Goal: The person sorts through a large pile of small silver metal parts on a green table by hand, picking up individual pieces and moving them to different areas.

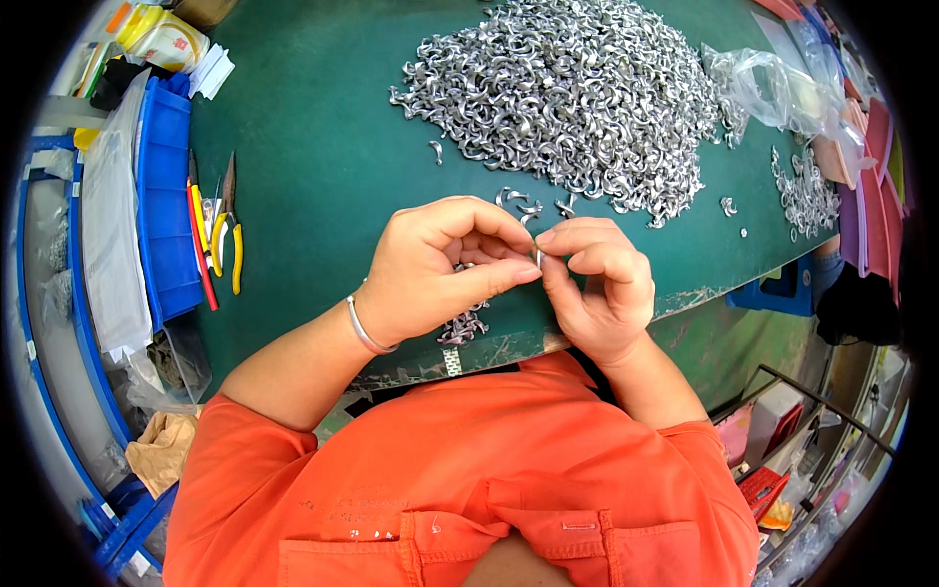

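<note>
Both hands met just above the near edge of the green tabletop (323, 147). The left hand (430, 269) and the right hand (597, 289) pinched together a small curved silver metal hook (537, 256), held between the fingertips of the two hands; the piece was mostly hidden, so its exact shape could not be told. Under the left hand, a short linked string of the same silver pieces (464, 326) hung down to the tabletop edge, which suggested that some pieces were already joined.

A few loose hooks (518, 203) lay just beyond the fingers. Further away, a very large heap of silver metal hooks (567, 93) covered the far middle of the tabletop, and a smaller heap (804, 191) lay to the right beside a clear plastic bag (773, 88). Judging from these heaps, most of the work was left.

At the left, yellow-handled pliers (227, 230) lay beside a blue plastic bin (164, 196). The left wrist carried a silver bangle (364, 328).
</note>
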`<state>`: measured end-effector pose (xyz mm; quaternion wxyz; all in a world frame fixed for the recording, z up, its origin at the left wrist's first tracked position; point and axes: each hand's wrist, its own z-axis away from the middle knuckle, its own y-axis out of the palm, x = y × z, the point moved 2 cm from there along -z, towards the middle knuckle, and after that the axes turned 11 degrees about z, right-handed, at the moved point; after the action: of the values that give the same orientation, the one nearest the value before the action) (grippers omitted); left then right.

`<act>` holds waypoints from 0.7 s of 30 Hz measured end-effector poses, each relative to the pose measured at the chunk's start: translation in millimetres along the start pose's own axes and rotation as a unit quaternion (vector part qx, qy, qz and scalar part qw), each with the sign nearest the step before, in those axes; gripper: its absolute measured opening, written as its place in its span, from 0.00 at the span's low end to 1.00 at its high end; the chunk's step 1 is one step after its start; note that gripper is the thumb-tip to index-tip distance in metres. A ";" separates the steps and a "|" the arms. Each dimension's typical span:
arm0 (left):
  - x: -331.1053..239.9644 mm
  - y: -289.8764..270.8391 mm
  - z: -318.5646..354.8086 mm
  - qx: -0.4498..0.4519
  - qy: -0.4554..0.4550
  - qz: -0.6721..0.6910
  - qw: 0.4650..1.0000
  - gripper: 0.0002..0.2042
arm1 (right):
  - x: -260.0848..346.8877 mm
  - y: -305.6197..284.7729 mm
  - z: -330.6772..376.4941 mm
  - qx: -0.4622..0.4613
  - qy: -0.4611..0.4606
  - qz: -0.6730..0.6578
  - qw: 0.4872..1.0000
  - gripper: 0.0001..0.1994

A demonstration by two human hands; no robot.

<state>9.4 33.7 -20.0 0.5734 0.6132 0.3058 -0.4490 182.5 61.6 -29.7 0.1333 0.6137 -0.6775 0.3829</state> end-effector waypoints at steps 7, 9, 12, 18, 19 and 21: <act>-5.8 -0.4 -2.7 0.011 0.163 -0.233 0.959 0.10 | 1.1 0.7 0.7 0.006 0.030 -0.021 0.999 0.16; -8.4 0.0 -2.8 0.015 0.209 -0.289 0.934 0.11 | 2.0 0.6 1.3 0.015 0.043 -0.046 0.998 0.16; -7.7 1.5 -2.0 0.003 0.230 -0.298 0.926 0.11 | 1.5 1.0 3.0 0.029 0.057 -0.086 0.994 0.18; -8.2 2.1 -2.0 -0.007 0.224 -0.302 0.926 0.11 | -2.7 2.3 6.3 0.037 0.060 -0.135 0.988 0.20; -8.2 2.1 -1.8 -0.007 0.222 -0.302 0.927 0.11 | -2.7 2.2 6.0 0.039 0.059 -0.137 0.988 0.20; -9.1 2.5 -1.3 -0.005 0.219 -0.309 0.926 0.10 | -1.8 1.5 5.3 0.035 0.067 -0.145 0.987 0.20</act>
<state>8.2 35.8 -10.8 0.3283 0.5687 0.6004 -0.4563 183.0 59.2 -35.0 0.2113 0.6822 -0.5573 0.4234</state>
